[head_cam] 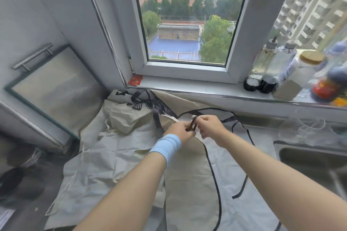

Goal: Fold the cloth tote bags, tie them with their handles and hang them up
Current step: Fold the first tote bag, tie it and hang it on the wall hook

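Several cream cloth tote bags [116, 157] lie spread and crumpled over the counter below the window. One beige bag [191, 178] edged in black lies under my forearms. Its thin black handle [212, 172] loops from my hands down toward the front edge. My left hand [179, 129], with a light blue band on the wrist, and my right hand [210, 125] meet above this bag, both pinching the same dark strap between their fingers. A printed bag [139, 102] with black handles sits bunched at the back by the sill.
A steel sink [311, 157] opens at the right. Bottles and jars [293, 73] crowd the right part of the window sill [187, 85]. A framed panel with a metal bar handle [54, 88] leans at the left. A dark hob [20, 178] lies at the lower left.
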A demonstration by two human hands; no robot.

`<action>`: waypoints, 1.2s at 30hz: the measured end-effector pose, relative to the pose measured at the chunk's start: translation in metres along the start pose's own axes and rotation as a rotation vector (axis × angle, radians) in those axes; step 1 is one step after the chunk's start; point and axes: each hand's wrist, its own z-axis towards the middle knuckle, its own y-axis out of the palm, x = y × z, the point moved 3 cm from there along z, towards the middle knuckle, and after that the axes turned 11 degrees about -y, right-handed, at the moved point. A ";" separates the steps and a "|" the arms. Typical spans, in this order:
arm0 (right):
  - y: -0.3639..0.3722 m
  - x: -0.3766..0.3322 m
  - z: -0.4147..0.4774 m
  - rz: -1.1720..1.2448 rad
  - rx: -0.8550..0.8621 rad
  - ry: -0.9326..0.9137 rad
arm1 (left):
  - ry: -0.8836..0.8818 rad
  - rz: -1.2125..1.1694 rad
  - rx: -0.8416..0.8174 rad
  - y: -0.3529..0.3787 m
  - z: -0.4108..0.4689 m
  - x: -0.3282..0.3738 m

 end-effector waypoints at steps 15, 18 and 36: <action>-0.011 -0.014 -0.072 0.454 -0.304 0.217 | -0.258 -0.917 -0.230 -0.007 -0.082 0.030; -0.020 -0.008 -0.086 0.297 -0.401 0.105 | -0.260 -0.926 -0.167 0.000 -0.084 0.035; -0.070 0.123 -0.056 -0.548 -0.009 0.283 | 0.087 0.677 -0.402 0.132 -0.012 0.015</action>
